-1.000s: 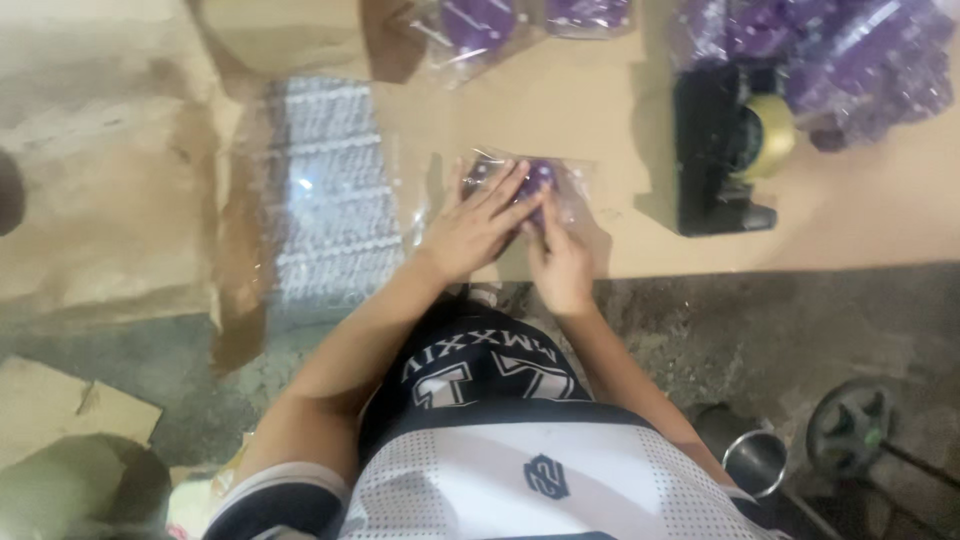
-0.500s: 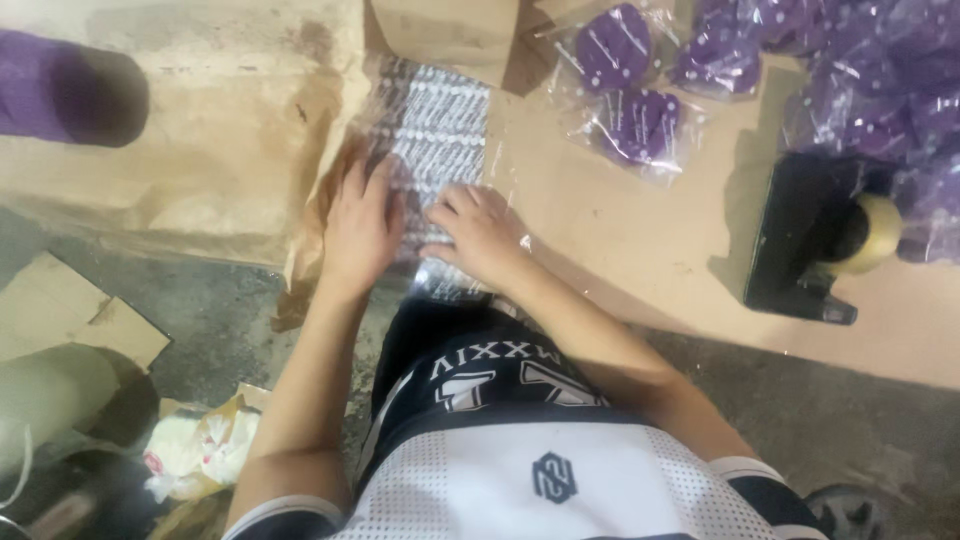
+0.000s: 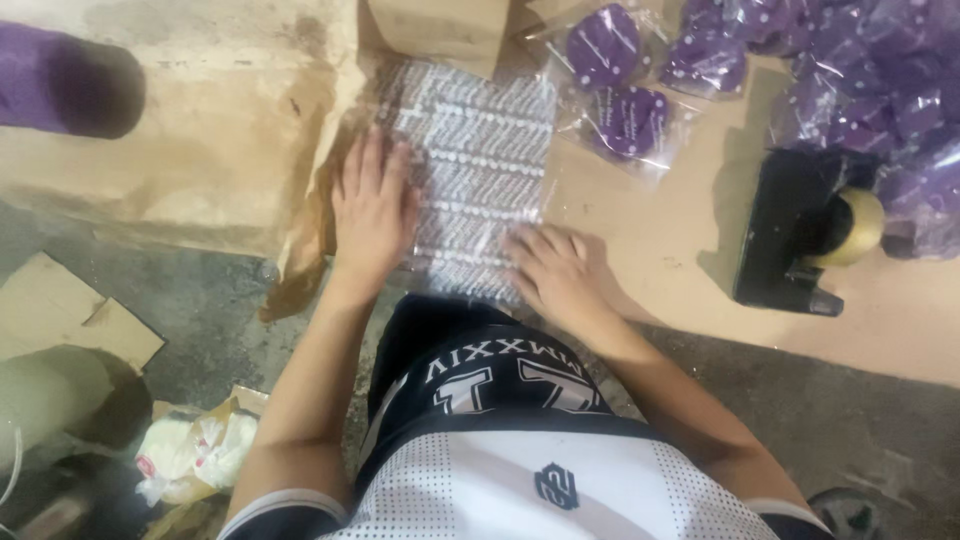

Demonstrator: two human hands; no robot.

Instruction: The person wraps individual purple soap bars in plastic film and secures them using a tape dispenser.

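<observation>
Both hands (image 3: pixel 375 210) (image 3: pixel 550 265) press flat on crinkly clear printed bags (image 3: pixel 480 160).

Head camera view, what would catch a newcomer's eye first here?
Both hands, the left hand and right hand, lie flat on a stack of clear printed bags at the middle of the brown paper. Bagged purple discs are scattered at upper right, piling up toward the corner. A black tape dispenser with a yellowish roll stands at the right.

Two hands (image 3: pixel 372 205), one tape dispenser (image 3: pixel 800 235)
</observation>
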